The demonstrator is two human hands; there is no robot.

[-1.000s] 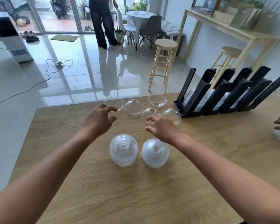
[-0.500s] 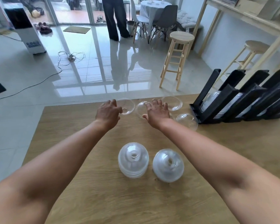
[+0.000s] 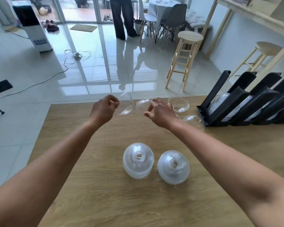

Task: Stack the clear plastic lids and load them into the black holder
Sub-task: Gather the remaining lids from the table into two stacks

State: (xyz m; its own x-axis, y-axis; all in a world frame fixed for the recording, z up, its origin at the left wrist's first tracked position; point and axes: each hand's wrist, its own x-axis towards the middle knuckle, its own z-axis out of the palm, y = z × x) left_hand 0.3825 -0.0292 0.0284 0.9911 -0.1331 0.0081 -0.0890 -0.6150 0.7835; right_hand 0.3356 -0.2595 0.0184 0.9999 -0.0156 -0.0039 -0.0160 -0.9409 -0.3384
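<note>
My left hand pinches a clear dome lid by its rim and holds it tilted above the table's far edge. My right hand grips a second clear lid just right of it. Two more loose lids lie by the right hand, one upturned and one dome-up. Two stacks of lids stand in the middle of the table, a left stack and a right stack. The black holder leans at the right with lids in its slots.
The wooden table ends just beyond my hands, with tiled floor past it. Two wooden stools stand behind the holder. A person stands far back by a small table and chairs. A cable lies on the floor at left.
Both hands have closed on a lid each and lifted them off the table near its far edge. The camera has tipped slightly further down.
</note>
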